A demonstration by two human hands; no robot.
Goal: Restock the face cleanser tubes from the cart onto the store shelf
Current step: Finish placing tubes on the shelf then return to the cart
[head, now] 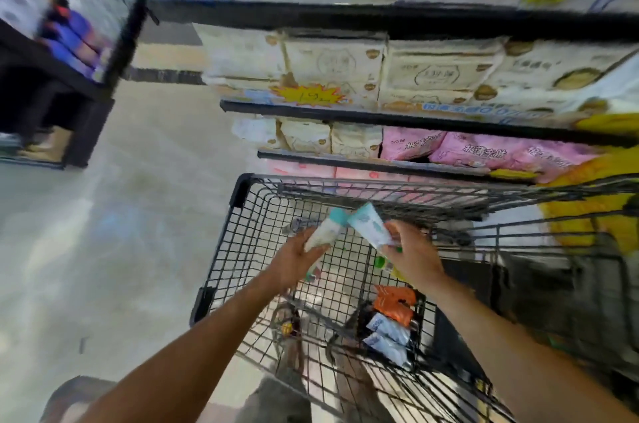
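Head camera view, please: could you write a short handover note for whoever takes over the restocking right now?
Left hand: holds one cleanser tube above the cart.
Right hand: holds a second tube, caps nearly touching.
More tubes lie in the cart's near corner beside an orange pack.
Done: two tubes lifted out.
Left: shelve these two, then the rest. The shelves ahead hold soft packs; no cleanser slot visible.

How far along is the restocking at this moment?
Nothing visibly shelved yet. Left hand holds one tube and right hand holds another tube above the cart. More packets lie in the cart; no cleanser shelf is identifiable through the blur.
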